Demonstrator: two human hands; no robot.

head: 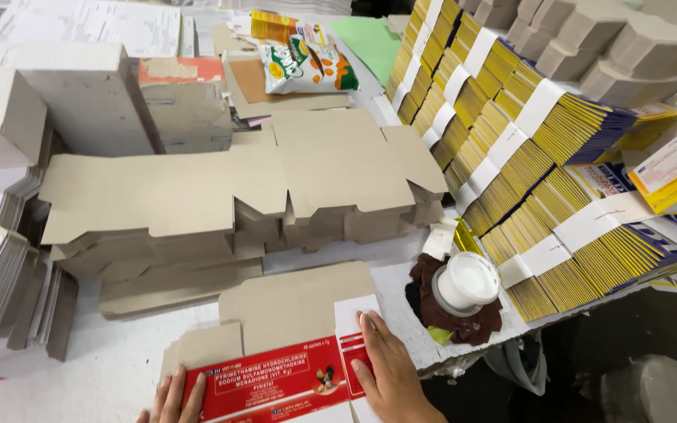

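Observation:
A flat, unfolded carton blank lies at the near edge of the white table, grey side up, with a red printed panel folded over towards me. My left hand rests with spread fingers on the left end of the red panel. My right hand presses flat on the right end, over a white and red flap. Neither hand grips anything.
Stacks of grey carton blanks fill the table's middle and left. Banded bundles of yellow flat cartons lean in rows on the right. A small white tub sits on a dark rag. A snack bag lies far back.

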